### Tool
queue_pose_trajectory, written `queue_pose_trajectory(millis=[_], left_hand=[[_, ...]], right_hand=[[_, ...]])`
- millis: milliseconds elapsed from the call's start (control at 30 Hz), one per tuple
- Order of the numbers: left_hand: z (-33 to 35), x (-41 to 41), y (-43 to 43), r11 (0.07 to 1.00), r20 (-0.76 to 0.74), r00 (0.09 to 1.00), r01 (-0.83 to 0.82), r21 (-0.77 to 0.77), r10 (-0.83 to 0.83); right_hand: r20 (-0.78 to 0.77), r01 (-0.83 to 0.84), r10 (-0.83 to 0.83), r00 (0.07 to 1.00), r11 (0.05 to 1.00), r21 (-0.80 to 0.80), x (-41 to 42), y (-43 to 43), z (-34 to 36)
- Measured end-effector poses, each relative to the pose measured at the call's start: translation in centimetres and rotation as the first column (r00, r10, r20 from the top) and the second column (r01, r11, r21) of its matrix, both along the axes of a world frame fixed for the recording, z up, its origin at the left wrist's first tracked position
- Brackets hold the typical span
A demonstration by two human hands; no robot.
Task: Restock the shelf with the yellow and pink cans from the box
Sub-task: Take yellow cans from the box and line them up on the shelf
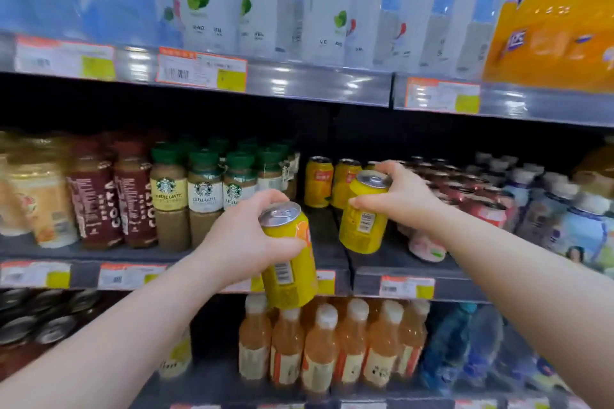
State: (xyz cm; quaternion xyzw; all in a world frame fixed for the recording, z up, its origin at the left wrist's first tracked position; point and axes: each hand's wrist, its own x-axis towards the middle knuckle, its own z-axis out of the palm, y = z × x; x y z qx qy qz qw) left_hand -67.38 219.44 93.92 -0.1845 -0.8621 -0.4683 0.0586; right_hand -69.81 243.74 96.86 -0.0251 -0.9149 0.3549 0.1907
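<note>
Yellow metal fills both your hands. Your left hand (244, 236) wraps a yellow can (289, 256) from its left side, thumb across the front and fingers curled over the silver rim; the can tilts, top leaning left, and hangs in front of the shelf edge (335, 279), not resting on anything. Your right hand (395, 196) clamps a second can (364, 212) from the right, fingers over its pull-tab lid and thumb on the barcode side. That can also leans, its base low over the shelf board, just right of the first can and a little farther in; whether it touches the board is hard to tell.

Behind the second can, at the back of the shelf, stand two shelved cans (318, 181) of the same yellow, upright and side by side. Right of your right hand lies a crowd of red cans (478, 199), blurred, with a pink can (427, 249) partly hidden under your wrist. Left of the first can stand glass coffee bottles (204, 196) with green caps, smooth and cylindrical, then darker maroon bottles (136, 199).

Below the shelf edge, plastic juice bottles (319, 349) with white caps sit in rows. Paper price tags (407, 287) line the edge.
</note>
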Motion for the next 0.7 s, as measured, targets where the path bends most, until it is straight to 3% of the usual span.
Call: queue_pose_trajectory(millis=[300,567,700], left_hand=[[-0.1,-1.6,4.5,0.976,0.003,0.977,-0.215,0.031,0.215],[0.3,-3.6,4.9,0.958,-0.005,0.959,-0.285,-0.024,0.285],[0.5,-4.9,4.7,0.966,-0.02,0.967,-0.254,-0.056,0.253]], right_hand=[[0.134,-0.179,0.164,0.977,0.978,0.105,-12.1,1.4,-2.5],[0.201,-0.269,0.255,0.946,0.962,0.044,-17.4,0.2,-4.1],[0.397,-0.424,0.348,0.849,0.898,0.119,-17.9,1.3,-2.3]])
